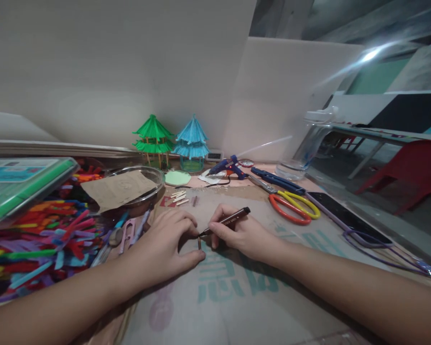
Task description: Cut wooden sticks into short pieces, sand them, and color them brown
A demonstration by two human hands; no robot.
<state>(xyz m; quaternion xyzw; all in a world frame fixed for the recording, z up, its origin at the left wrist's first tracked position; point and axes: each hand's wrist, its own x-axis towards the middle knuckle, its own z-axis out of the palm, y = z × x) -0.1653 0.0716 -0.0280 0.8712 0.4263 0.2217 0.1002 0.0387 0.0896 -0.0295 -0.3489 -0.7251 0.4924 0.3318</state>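
My left hand (168, 242) rests on the cardboard sheet (244, 297) and pinches a short brown stick (199, 243) between thumb and fingers. My right hand (237, 235) grips a dark brown marker pen (230, 219), whose tip touches the top end of that stick. Both hands meet at the middle of the sheet. Several short pale sticks (178, 197) lie a little farther back.
A heap of coloured craft sticks (43, 239) and a green-lidded box (17, 184) are at left, with a glass dish (143, 184) holding brown paper. Green (153, 139) and blue (192, 141) pagoda models stand at the back. Glue gun (226, 167), scissors (290, 203), phone (348, 220) and bottle (305, 148) are at right.
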